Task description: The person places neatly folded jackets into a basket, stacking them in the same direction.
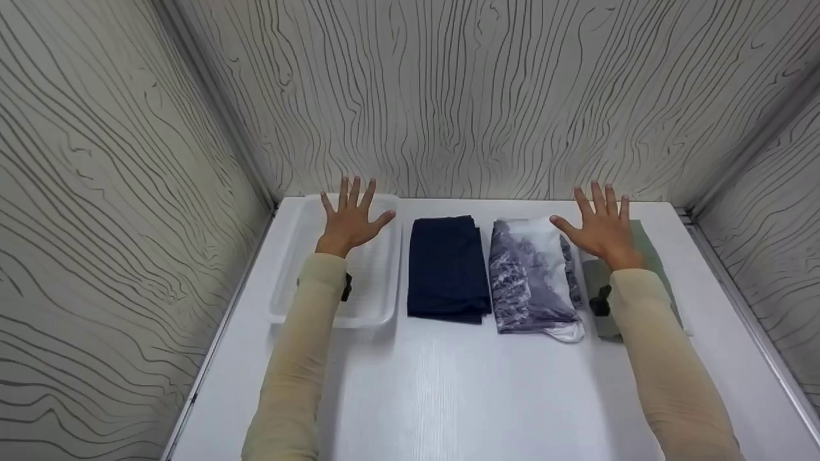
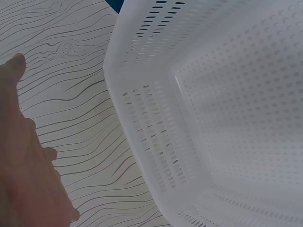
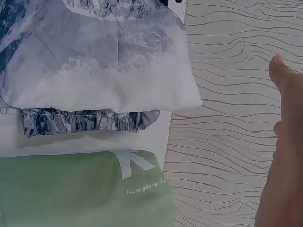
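My left hand point(image 1: 349, 224) is raised with fingers spread over the white plastic basket point(image 1: 391, 275), holding nothing. In the left wrist view the basket point(image 2: 199, 142) shows slotted walls and a perforated floor with nothing on the part in view. My right hand point(image 1: 603, 232), fingers spread and holding nothing, hovers over a folded green garment point(image 1: 653, 256). White lettering shows on that green garment point(image 3: 85, 189) in the right wrist view. Left of it lies a folded grey-and-white patterned garment point(image 1: 532, 275) with a gathered edge. Beside the basket lies a folded navy garment point(image 1: 447, 269).
All of these stand in a row along the back of a white table point(image 1: 461, 390). A wood-grain patterned panel point(image 1: 435, 96) rises behind it, with similar panels at left point(image 1: 96, 224) and right point(image 1: 762, 256).
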Action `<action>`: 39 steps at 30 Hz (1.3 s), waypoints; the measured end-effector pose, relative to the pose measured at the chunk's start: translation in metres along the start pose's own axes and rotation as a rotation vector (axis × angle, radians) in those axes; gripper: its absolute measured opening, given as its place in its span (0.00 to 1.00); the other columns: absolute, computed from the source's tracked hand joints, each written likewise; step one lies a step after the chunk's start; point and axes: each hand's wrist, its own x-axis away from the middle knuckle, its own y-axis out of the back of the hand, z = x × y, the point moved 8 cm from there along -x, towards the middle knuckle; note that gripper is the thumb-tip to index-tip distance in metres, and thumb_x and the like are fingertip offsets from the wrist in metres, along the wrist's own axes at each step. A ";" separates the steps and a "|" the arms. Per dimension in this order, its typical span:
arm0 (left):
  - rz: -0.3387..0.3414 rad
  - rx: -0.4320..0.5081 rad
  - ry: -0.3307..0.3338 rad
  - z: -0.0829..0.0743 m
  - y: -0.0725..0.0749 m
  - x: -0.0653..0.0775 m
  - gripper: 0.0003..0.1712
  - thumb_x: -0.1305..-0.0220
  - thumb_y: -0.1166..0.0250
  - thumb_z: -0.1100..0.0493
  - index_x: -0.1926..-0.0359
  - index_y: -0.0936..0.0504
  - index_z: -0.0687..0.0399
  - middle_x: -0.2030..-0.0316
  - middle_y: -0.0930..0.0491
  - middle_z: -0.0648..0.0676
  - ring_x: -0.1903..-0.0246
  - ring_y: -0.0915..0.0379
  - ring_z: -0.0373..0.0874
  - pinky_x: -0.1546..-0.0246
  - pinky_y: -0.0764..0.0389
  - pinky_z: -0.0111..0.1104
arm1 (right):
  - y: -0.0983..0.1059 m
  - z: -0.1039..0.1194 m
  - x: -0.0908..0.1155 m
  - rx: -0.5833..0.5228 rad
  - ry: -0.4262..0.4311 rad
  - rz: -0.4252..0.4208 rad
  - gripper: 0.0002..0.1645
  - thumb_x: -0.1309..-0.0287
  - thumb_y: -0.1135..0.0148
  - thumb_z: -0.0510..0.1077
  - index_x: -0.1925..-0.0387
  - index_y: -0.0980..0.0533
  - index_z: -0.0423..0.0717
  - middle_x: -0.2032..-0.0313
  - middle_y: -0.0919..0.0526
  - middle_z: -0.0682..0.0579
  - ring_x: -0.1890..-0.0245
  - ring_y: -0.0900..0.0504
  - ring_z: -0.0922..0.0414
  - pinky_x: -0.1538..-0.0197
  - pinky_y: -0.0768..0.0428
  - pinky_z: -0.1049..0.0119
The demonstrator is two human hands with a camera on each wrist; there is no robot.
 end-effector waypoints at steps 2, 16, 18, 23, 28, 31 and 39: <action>0.005 0.008 0.001 -0.001 -0.001 0.000 0.52 0.22 0.56 0.25 0.12 0.65 0.41 0.13 0.72 0.59 0.15 0.84 0.60 0.25 0.79 0.72 | 0.000 0.002 0.000 0.002 0.001 -0.001 0.60 0.26 0.52 0.75 0.13 0.57 0.42 0.15 0.68 0.33 0.16 0.72 0.30 0.21 0.77 0.29; -0.011 0.026 -0.014 -0.004 0.001 0.005 0.51 0.22 0.57 0.24 0.12 0.63 0.40 0.13 0.69 0.58 0.14 0.80 0.59 0.22 0.74 0.70 | -0.003 0.019 0.000 -0.048 0.027 -0.031 0.58 0.25 0.50 0.74 0.14 0.55 0.43 0.15 0.65 0.33 0.16 0.69 0.30 0.20 0.75 0.31; -0.021 0.036 -0.020 -0.005 0.001 0.007 0.51 0.22 0.57 0.25 0.12 0.62 0.40 0.13 0.66 0.58 0.14 0.77 0.58 0.21 0.71 0.69 | -0.005 0.022 0.001 -0.074 0.027 -0.035 0.58 0.25 0.50 0.73 0.14 0.55 0.43 0.15 0.64 0.33 0.15 0.67 0.31 0.19 0.71 0.30; -0.061 0.089 -0.055 -0.014 0.003 0.010 0.48 0.20 0.54 0.28 0.12 0.56 0.41 0.14 0.53 0.58 0.14 0.65 0.57 0.19 0.57 0.66 | -0.006 0.033 0.000 -0.193 0.023 -0.076 0.55 0.23 0.49 0.71 0.14 0.52 0.42 0.16 0.56 0.31 0.17 0.55 0.28 0.21 0.55 0.26; -0.149 0.142 -0.111 -0.027 0.004 0.013 0.43 0.18 0.50 0.33 0.14 0.45 0.48 0.21 0.35 0.61 0.20 0.41 0.61 0.25 0.35 0.62 | -0.010 0.048 0.002 -0.371 0.016 -0.084 0.52 0.22 0.49 0.69 0.14 0.51 0.44 0.16 0.49 0.34 0.19 0.47 0.29 0.24 0.45 0.25; -0.206 0.176 -0.140 -0.035 0.004 0.017 0.41 0.18 0.48 0.36 0.16 0.41 0.50 0.24 0.29 0.61 0.26 0.32 0.61 0.29 0.28 0.59 | -0.016 0.057 0.003 -0.472 0.025 -0.080 0.50 0.21 0.50 0.67 0.14 0.51 0.45 0.17 0.47 0.36 0.20 0.42 0.32 0.25 0.39 0.29; -0.274 0.264 -0.186 -0.054 -0.002 0.025 0.38 0.18 0.45 0.41 0.18 0.37 0.53 0.30 0.23 0.59 0.32 0.25 0.57 0.34 0.22 0.54 | -0.029 0.077 0.006 -0.627 0.056 -0.084 0.45 0.18 0.49 0.61 0.15 0.48 0.42 0.19 0.40 0.35 0.25 0.32 0.35 0.28 0.31 0.35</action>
